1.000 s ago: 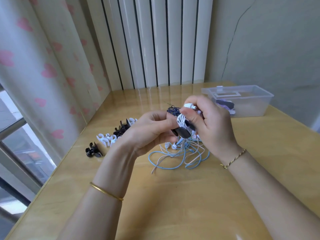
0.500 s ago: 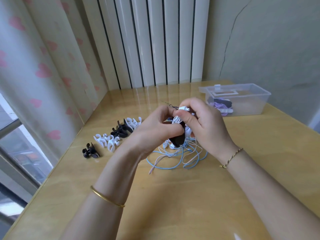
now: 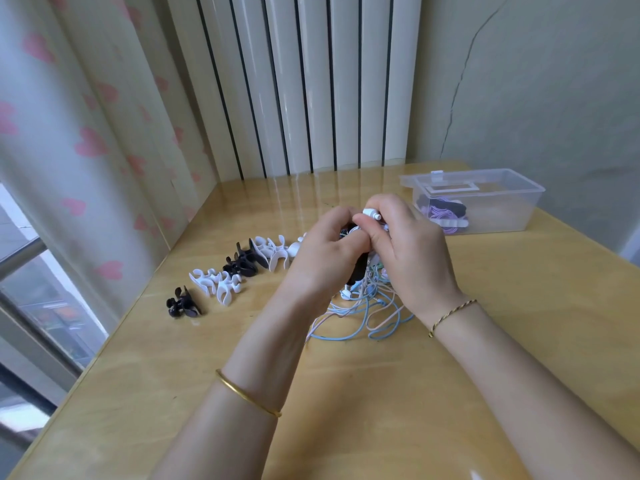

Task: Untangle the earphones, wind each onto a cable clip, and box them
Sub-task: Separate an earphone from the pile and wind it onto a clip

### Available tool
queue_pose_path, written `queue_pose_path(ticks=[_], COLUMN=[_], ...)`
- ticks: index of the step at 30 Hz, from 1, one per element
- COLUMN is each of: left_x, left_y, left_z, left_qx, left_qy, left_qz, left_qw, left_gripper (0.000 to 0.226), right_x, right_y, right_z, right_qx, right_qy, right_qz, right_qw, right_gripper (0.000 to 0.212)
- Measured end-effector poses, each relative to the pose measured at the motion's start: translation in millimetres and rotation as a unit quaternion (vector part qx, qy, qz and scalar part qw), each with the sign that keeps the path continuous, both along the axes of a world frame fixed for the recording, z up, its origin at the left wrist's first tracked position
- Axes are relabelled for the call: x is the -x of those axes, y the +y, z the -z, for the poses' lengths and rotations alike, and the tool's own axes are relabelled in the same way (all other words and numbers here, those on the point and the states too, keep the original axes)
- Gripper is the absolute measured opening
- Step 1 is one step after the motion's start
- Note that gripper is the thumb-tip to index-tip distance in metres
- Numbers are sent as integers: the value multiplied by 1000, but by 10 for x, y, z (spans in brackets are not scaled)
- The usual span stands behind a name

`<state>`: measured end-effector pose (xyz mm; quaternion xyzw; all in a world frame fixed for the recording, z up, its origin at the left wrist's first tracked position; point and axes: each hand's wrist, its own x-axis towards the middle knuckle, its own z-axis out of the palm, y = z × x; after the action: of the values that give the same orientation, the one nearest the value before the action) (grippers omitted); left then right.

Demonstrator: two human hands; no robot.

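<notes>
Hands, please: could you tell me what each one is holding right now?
Left hand: grips the black cable clip.
Right hand: pinches the white earphone end.

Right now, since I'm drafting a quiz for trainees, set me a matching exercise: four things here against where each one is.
Things: 1 plastic box; 2 spare clips; 3 loose cables; 4 black clip.
Places: A heaped in the middle; B far right; C gripped by left hand, right hand pinching a white earphone on it; D row at left.
Pairs: 1-B, 2-D, 3-A, 4-C.
</notes>
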<state>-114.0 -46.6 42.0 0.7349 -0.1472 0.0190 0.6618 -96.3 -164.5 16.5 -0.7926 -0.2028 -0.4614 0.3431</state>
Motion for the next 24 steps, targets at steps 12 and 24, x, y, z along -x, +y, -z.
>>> queue_pose_path(ticks=[12,24], left_x=[-28,-80], left_y=[-89,-96], left_z=[59,119], left_qx=[29,23], left_qy=[2,-3], left_qz=[0,-49], left_qw=[1000,999], left_gripper=[16,22], right_x=[24,92], right_y=[-14,-65], right_z=[-10,-41], right_qx=[-188,-111], right_qy=[180,239], right_qz=[-195,-194], right_qw=[946,945], right_gripper=[5,38])
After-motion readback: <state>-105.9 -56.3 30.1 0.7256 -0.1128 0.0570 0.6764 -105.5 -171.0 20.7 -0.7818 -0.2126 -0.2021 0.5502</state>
